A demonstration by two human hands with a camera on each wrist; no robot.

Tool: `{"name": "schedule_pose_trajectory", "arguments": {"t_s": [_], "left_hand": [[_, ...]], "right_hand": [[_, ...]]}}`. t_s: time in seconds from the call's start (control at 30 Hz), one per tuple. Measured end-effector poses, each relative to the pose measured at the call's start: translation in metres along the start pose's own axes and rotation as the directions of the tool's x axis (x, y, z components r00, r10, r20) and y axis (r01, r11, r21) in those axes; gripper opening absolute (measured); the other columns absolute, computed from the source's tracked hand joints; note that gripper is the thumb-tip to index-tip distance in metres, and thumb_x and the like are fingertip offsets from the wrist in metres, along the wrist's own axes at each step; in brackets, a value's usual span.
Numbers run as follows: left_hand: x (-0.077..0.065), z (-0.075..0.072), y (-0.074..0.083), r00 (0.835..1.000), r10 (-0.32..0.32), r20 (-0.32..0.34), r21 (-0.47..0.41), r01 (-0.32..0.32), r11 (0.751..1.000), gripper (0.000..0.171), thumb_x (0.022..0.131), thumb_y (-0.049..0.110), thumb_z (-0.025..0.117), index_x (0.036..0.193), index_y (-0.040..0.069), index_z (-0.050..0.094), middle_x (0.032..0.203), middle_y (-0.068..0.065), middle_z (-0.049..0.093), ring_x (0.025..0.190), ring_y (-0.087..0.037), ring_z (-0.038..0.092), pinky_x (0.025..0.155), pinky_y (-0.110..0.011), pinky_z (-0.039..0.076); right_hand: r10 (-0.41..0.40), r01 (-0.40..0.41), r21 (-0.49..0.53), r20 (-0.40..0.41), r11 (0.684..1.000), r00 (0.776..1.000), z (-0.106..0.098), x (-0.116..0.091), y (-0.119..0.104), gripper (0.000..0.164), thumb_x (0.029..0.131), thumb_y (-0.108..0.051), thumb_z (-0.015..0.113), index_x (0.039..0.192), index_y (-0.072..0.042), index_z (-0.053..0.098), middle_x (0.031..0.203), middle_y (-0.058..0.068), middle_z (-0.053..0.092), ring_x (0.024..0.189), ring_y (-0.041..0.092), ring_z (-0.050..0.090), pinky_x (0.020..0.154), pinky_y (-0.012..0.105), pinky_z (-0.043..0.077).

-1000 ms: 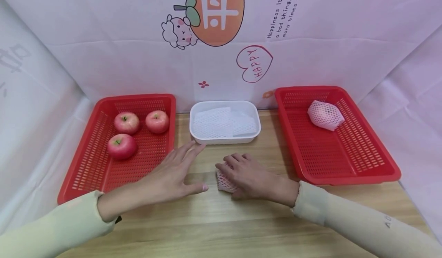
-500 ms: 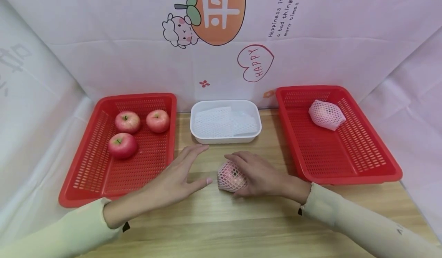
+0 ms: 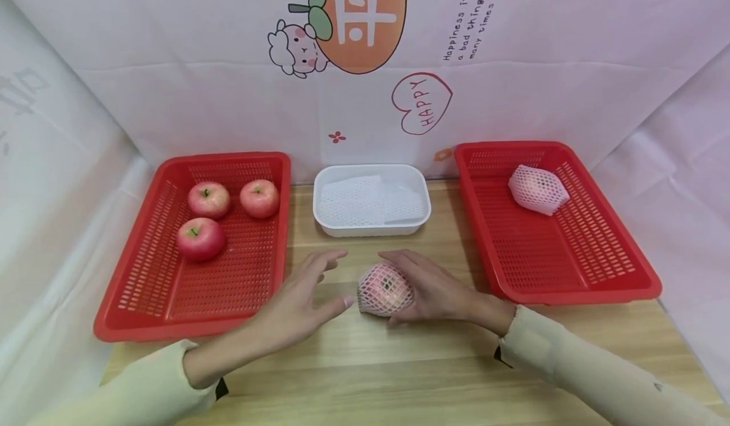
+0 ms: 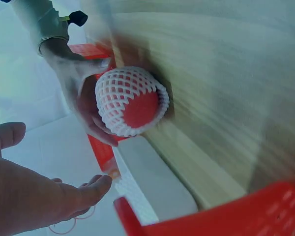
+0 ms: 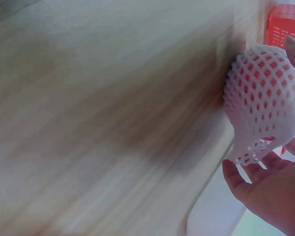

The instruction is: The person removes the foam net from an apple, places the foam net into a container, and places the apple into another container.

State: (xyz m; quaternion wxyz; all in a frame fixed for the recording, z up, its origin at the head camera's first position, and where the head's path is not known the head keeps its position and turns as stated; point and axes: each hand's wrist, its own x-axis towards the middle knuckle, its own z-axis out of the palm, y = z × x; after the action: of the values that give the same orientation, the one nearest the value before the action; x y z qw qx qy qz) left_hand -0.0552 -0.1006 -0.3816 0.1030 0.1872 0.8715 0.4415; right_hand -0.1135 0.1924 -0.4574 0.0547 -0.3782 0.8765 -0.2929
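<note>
In the head view, the apple (image 3: pixel 388 286) in its foam net (image 3: pixel 369 299) is on the person's side of the white tray (image 3: pixel 371 230), between the hands; it is almost round, without clear long axis, and the right hand (image 3: pixel 438 290) is nearer, curved around it, while the left hand (image 3: pixel 299 302) is apart, relaxed, holding nothing. The left wrist view shows a bare red patch (image 4: pixel 141 109), which the head view does not show. The right wrist view shows instead the net's loose end (image 5: pixel 248 152) beside the right hand.
</note>
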Motion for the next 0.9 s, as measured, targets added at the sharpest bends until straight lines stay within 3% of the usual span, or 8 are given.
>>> {"name": "schedule_pose_trajectory", "arguments": {"t_s": [0.27, 0.9], "left_hand": [[0.001, 0.015, -0.006, 0.998, -0.061, 0.021, -0.158, 0.064, 0.985, 0.07, 0.098, 0.021, 0.076, 0.158, 0.008, 0.043, 0.16, -0.014, 0.046, 0.144, -0.037, 0.05, 0.117, -0.053, 0.045], [0.001, 0.037, -0.022, 0.988, -0.157, -0.015, -0.303, 0.145, 0.942, 0.06, 0.102, 0.017, 0.071, 0.156, 0.006, 0.047, 0.16, -0.009, 0.049, 0.143, -0.035, 0.052, 0.119, -0.051, 0.044]], "right_hand": [[0.002, -0.003, 0.088, 0.003, 0.996, 1.0, 0.01, -0.001, 0.004, 0.117, 0.064, -0.036, 0.105, 0.157, -0.003, 0.042, 0.144, 0.008, 0.06, 0.132, 0.023, 0.059, 0.113, 0.048, 0.05], [0.005, 0.008, 0.156, -0.083, 0.988, 0.997, 0.018, -0.004, 0.008, 0.098, 0.07, -0.03, 0.1, 0.149, 0.0, 0.051, 0.136, 0.006, 0.064, 0.122, 0.019, 0.064, 0.103, 0.044, 0.057]]}}
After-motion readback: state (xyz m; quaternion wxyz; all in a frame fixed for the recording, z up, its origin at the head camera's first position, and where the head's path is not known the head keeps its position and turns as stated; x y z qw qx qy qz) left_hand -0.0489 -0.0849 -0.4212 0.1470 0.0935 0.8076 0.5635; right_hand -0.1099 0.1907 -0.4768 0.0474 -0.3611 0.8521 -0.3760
